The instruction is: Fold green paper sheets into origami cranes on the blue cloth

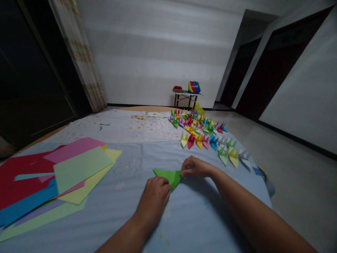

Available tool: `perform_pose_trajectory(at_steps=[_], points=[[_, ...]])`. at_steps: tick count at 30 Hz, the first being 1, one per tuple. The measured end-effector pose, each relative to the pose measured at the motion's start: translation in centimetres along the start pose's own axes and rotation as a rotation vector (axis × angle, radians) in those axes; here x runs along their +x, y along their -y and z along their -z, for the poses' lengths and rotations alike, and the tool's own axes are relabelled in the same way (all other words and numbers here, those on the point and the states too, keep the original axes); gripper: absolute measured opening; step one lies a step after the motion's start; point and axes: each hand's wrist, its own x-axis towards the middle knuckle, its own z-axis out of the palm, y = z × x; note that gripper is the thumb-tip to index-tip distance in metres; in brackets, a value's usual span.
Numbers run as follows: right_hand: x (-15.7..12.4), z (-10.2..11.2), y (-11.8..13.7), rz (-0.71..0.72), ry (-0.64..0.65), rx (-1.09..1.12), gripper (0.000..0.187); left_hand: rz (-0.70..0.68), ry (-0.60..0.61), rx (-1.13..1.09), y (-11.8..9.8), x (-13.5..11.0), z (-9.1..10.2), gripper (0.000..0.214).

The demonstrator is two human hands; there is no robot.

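Note:
A green paper sheet folded to a pointed shape (170,177) lies on the pale blue cloth (118,218) in front of me. My left hand (155,195) is bent over its lower left part, and the fingers cover the paper's near edge. My right hand (196,167) pinches the paper's right end between fingers and thumb. The part under my fingers is hidden. Nothing else touches either hand.
Loose sheets of coloured paper (79,168) lie in an overlapping pile at the left. Several rows of origami cranes (196,128) stand beyond my hands. A speckled white cloth (118,126) lies farther on, and a small table (185,95) holds a coloured box (194,87).

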Motion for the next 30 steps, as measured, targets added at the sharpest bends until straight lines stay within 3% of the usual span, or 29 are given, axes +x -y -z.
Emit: perform_pose_trajectory(at_steps=[3,12,17,30], points=[[0.6,-0.6,0.2,-0.032,0.042,-0.041,0.025,0.001,0.005,0.016,-0.1,0.0,-0.1,0.020],[0.8,-2.3,0.3,-0.067,-0.068,-0.227,0.021,0.014,0.009,0.096,-0.4,-0.5,-0.5,0.032],[0.5,-2.6,0.4,-0.051,-0.096,-0.221,0.020,0.032,0.099,0.156,-1.4,-0.6,-0.3,0.045],[0.3,-3.3,0.3,-0.037,-0.145,-0.220,0.021,0.063,0.173,0.216,-1.8,-0.7,-0.4,0.045]])
